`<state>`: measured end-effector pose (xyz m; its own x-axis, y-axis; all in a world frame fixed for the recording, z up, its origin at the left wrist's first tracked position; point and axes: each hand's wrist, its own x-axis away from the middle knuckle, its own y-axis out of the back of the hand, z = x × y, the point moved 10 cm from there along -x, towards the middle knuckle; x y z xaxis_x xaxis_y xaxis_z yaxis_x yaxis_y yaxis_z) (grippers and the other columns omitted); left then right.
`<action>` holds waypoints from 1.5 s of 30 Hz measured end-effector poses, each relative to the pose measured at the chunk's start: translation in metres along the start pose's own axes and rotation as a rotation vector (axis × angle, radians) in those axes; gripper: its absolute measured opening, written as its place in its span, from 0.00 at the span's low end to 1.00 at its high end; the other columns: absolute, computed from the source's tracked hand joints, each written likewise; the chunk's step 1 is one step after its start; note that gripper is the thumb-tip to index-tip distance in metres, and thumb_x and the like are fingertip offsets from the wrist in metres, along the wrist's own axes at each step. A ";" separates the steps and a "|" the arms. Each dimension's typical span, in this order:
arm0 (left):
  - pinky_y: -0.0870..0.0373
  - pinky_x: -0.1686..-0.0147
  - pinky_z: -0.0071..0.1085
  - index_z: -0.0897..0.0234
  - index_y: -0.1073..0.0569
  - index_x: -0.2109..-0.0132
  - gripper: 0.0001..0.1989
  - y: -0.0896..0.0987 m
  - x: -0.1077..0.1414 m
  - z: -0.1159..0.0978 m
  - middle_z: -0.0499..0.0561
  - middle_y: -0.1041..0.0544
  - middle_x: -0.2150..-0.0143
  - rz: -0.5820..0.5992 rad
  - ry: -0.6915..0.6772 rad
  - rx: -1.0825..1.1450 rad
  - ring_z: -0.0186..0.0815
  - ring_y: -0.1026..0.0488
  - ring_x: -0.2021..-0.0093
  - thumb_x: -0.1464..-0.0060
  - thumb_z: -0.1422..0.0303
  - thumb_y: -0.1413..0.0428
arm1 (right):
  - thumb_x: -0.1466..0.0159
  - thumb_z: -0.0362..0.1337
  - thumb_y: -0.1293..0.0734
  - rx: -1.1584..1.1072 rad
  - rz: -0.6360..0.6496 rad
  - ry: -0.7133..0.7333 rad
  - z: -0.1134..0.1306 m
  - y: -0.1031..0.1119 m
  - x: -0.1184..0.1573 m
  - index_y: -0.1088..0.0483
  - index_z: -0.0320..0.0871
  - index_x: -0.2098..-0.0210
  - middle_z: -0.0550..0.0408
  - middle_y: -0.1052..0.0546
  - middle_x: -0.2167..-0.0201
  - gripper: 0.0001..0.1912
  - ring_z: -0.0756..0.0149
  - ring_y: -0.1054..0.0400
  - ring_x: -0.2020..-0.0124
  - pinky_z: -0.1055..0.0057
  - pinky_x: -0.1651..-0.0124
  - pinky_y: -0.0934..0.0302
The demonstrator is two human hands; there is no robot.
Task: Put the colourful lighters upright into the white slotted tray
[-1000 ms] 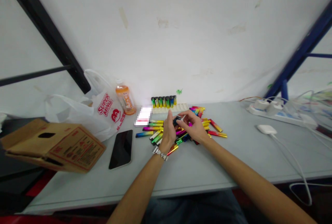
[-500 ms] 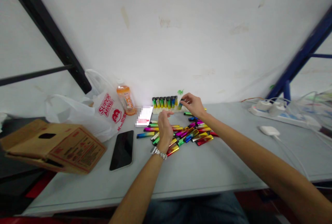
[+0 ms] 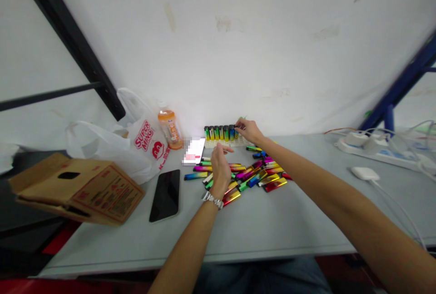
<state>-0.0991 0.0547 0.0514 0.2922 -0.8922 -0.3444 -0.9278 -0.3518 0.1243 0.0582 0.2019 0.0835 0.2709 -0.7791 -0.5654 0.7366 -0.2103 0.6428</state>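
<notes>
A row of upright lighters (image 3: 220,133), green, yellow and blue with black tops, stands in a pale tray (image 3: 244,141) against the wall. At the row's right end, my right hand (image 3: 249,131) pinches the top of a lighter (image 3: 236,134), which is upright in line with the others. My left hand (image 3: 220,166) hovers in front of the tray, fingers apart and partly stretched to the right, with nothing seen in it. Under and around it lies a loose pile of shiny coloured lighters (image 3: 275,184), partly hidden by my left hand and right forearm.
To the left are a black phone (image 3: 165,195), a cardboard box (image 3: 105,192), a white plastic bag (image 3: 136,167), an orange drink bottle (image 3: 170,130) and a white card-like item (image 3: 194,152), partly blurred. A white charger (image 3: 364,173) and power strip (image 3: 378,154) with cables lie right.
My right hand has brought its lighter left and upright, against the end of the row. My left hand stays over the pile. The whole view has shifted slightly.
</notes>
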 end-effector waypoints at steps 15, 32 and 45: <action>0.33 0.50 0.41 0.61 0.27 0.70 0.35 -0.007 0.000 0.004 0.55 0.22 0.62 0.017 0.002 -0.018 0.42 0.28 0.57 0.35 0.47 0.70 | 0.33 0.38 0.36 0.287 0.075 -0.037 -0.002 0.000 0.008 0.23 0.41 0.50 0.45 0.29 0.55 0.16 0.61 0.30 0.60 0.66 0.51 0.37; 0.34 0.49 0.41 0.61 0.27 0.71 0.32 -0.023 0.008 -0.011 0.54 0.24 0.65 0.113 -0.091 -0.060 0.42 0.28 0.58 0.34 0.48 0.66 | 0.45 0.40 0.32 0.758 0.409 -0.179 0.000 0.018 0.080 0.21 0.37 0.61 0.36 0.24 0.55 0.16 0.45 0.35 0.49 0.55 0.47 0.48; 0.33 0.49 0.39 0.60 0.28 0.60 0.20 -0.014 0.001 0.000 0.54 0.26 0.56 0.063 -0.061 -0.050 0.40 0.30 0.52 0.33 0.54 0.59 | 0.42 0.40 0.30 0.126 0.334 -0.066 0.037 0.002 0.071 0.24 0.41 0.70 0.53 0.23 0.70 0.08 0.63 0.32 0.66 0.67 0.58 0.44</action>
<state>-0.0858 0.0588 0.0495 0.2178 -0.8945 -0.3905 -0.9306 -0.3110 0.1933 0.0563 0.1243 0.0632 0.4400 -0.8529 -0.2811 0.5305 -0.0057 0.8477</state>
